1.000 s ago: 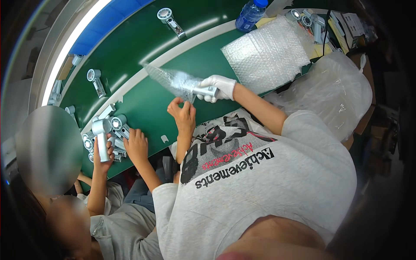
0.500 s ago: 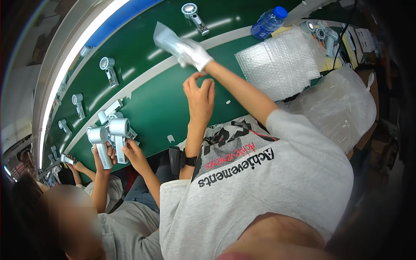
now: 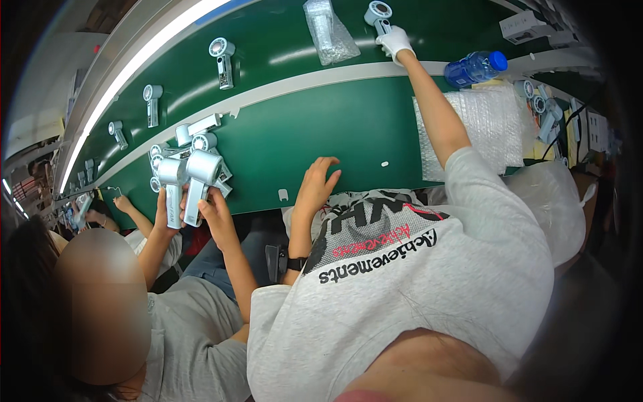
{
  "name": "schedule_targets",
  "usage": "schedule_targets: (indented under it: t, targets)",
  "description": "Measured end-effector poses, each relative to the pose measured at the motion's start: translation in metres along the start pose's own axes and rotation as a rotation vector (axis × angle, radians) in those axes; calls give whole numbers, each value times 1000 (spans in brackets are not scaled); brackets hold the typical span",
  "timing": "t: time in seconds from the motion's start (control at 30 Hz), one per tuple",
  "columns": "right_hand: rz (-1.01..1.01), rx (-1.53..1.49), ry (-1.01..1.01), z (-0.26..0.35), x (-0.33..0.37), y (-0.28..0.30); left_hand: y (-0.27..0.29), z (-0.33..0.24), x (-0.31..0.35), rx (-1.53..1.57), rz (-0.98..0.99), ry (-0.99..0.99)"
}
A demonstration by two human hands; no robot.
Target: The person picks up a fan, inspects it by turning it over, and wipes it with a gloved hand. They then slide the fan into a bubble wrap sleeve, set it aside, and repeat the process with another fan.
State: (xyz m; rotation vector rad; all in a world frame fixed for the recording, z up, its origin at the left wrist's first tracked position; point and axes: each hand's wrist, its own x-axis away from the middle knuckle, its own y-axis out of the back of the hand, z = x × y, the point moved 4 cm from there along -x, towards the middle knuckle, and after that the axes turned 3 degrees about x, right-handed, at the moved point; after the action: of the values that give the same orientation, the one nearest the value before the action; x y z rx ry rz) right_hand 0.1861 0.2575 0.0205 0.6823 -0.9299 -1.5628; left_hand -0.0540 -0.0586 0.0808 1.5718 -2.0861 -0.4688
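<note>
My right hand [image 3: 396, 43], in a white glove, reaches far across the green bench and has its fingers closed round the handle of a handheld fan [image 3: 379, 13] on the belt. Left of that fan lies a clear bubble wrap bag [image 3: 340, 47] with a pale item inside. My left hand [image 3: 318, 184] is bare and holds nothing. Its fingers are apart, by the bench's near edge. To the right, beneath my right forearm, spreads a stack of flat bubble wrap bags [image 3: 469, 127].
A co-worker at left holds two handheld fans [image 3: 201, 167] beside a pile of more. Several fans [image 3: 224, 67] stand spaced along the belt [image 3: 268, 53]. A blue-capped bottle [image 3: 472, 69] lies at right, near more fans [image 3: 546, 110] and a large plastic bag [image 3: 546, 208].
The bubble wrap bag has left my right hand and lies on the belt. My right hand has moved right and taken hold of a fan. My left hand has dropped nearer to me.
</note>
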Motion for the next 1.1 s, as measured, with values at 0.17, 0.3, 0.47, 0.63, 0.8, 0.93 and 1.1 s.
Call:
schedule_targets:
  t: [0.17,0.3,0.47,0.63,0.8,0.93,1.1]
  targets:
    - [516,-1027,60,56,146,25,-3,-12,-32,500,-170,44]
    - [616,-986,199,90,265,56,1,-35,-49,1170,-269,41]
    - [558,-1088,129,85,259,111,2,-58,-29,1429,-229,34]
    - [211,-831,494,128,243,131,7,-97,-21,1366,-22,-85]
    - [609,-1132,339,127,250,123,1,-97,-18,1386,38,5]
    - [598,-1189,220,130,260,127,0,-102,-19,1323,32,-41]
    - [503,-1340,305,128,262,128,4,-95,-14,1270,51,-126]
